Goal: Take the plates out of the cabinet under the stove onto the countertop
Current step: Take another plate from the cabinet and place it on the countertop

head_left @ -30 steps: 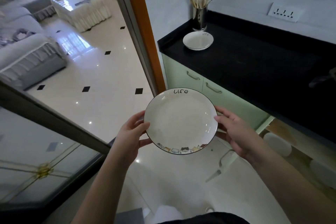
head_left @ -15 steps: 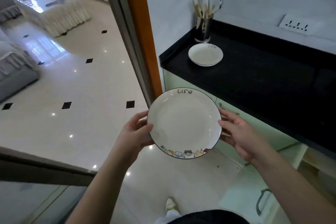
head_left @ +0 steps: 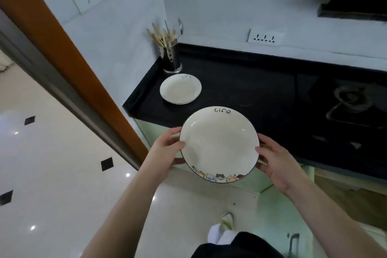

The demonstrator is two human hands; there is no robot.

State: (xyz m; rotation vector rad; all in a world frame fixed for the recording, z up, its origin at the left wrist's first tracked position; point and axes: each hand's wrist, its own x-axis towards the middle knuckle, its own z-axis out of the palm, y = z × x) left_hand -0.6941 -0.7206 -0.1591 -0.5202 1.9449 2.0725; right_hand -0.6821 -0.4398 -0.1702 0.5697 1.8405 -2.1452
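Note:
I hold a white plate [head_left: 218, 143] with a dark rim, the word "life" and small cat drawings, level in the air at the front edge of the black countertop [head_left: 247, 90]. My left hand [head_left: 165, 151] grips its left rim and my right hand [head_left: 276, 165] grips its right rim. A second matching plate [head_left: 180, 88] lies flat on the countertop's left end, apart from the held one. The cabinet under the stove [head_left: 345, 197] stands open at the lower right; its inside is mostly hidden.
A metal holder with chopsticks and a spoon [head_left: 170, 56] stands in the counter's back left corner, just behind the resting plate. The stove burner [head_left: 351, 98] sits at the right. A wooden door frame [head_left: 69, 65] runs along the left. A wall socket [head_left: 265, 36] is above the counter.
The view has risen and turned toward the counter. The held plate has come up from below counter height to the counter's front edge, closer to the resting plate. Both hands keep their grip.

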